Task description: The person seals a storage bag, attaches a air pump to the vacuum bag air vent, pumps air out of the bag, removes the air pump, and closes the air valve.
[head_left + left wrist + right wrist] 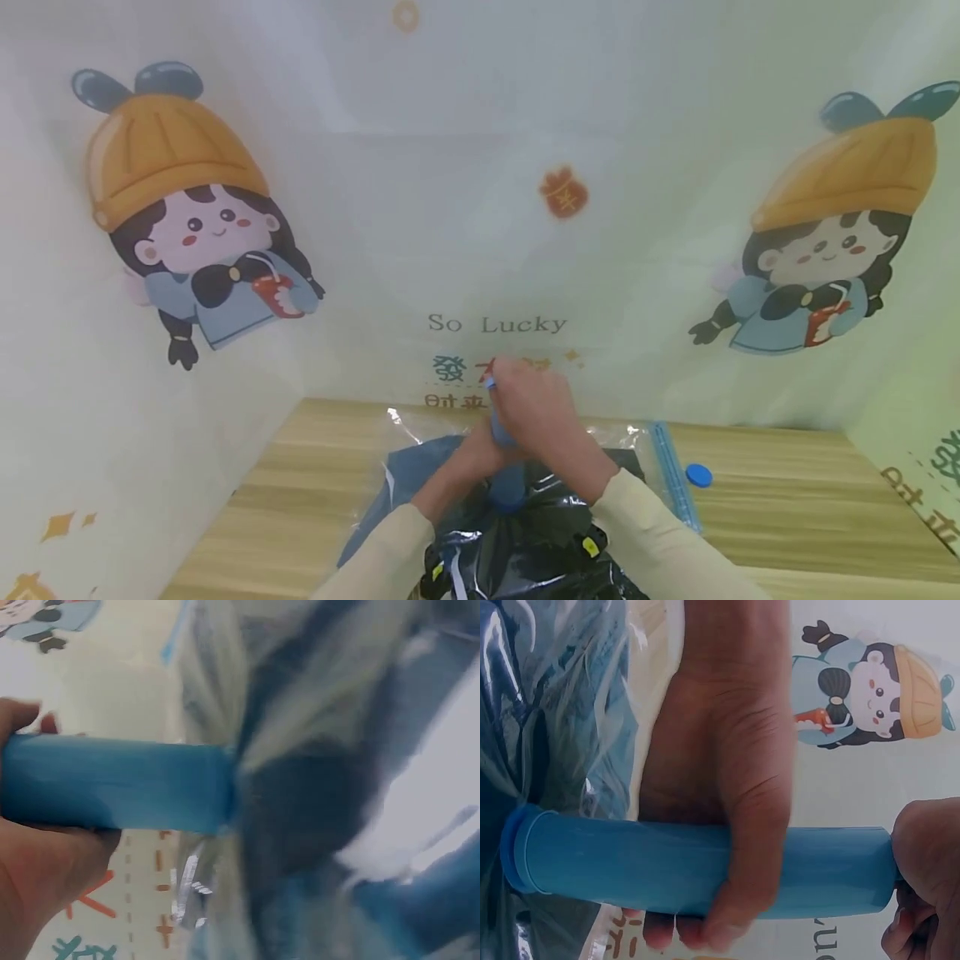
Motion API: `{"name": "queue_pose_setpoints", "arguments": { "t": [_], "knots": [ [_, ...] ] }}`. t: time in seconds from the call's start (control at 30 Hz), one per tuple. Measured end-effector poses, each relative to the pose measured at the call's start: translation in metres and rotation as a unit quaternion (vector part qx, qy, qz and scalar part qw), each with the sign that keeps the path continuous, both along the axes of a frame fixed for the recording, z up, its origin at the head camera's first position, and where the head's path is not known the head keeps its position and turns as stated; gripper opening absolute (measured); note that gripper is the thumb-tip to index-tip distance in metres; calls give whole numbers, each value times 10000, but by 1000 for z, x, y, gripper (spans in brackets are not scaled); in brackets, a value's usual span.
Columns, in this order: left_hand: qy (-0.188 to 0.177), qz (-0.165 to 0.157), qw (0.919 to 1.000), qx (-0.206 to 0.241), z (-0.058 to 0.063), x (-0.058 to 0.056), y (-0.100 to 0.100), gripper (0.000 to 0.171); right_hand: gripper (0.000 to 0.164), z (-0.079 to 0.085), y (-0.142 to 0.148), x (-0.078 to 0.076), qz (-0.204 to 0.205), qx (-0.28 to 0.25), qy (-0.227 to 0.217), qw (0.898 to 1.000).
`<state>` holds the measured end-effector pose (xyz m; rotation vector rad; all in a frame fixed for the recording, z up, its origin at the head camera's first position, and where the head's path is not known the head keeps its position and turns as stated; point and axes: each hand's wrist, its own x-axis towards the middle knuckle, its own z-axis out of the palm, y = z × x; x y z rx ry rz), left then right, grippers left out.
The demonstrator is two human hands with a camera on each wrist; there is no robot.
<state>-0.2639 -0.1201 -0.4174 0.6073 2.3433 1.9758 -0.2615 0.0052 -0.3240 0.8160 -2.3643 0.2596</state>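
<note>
Head view: my left hand grips the vacuum pump, my right hand its handle; seemingly mid-pumping, the next stroke needs steadiness.

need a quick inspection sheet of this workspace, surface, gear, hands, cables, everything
Surface: wood-grain table, partly covered by the bag.
Job's things: clear bag with dark and blue contents; blue tube standing with its foot against the bag.
Clutter: blue disc lying right of the bag.
Hands: left hand grips the tube's body; right hand grips its top end.
Cables: nothing seen.
Surroundings: pale printed backdrop with two cartoon figures and lettering, behind and beside the table.
</note>
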Motion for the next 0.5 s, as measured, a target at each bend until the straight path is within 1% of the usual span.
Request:
{"name": "queue_pose_setpoints", "arguments": {
  "t": [0.07,0.17,0.27,0.33,0.4,0.5],
  "knots": [
    [95,93,9999,-67,-1,-1,2,64,16,0,0,0,9,-11,-28,10000],
    [106,160,9998,-71,-4,0,2,59,12,1,1,0,38,9,-148,9999],
    [160,79,9998,-6,-5,-1,1,57,10,4,2,0,101,56,-227,9997],
    [160,-55,9999,33,-5,-2,1,59,10,7,2,0,121,66,-264,9996],
    [148,-149,9998,46,-5,-3,1,55,11,12,3,1,155,12,-296,9994],
    [57,-160,9999,-32,-5,-4,2,44,16,28,6,3,181,-180,-342,9991]
  ]
}}
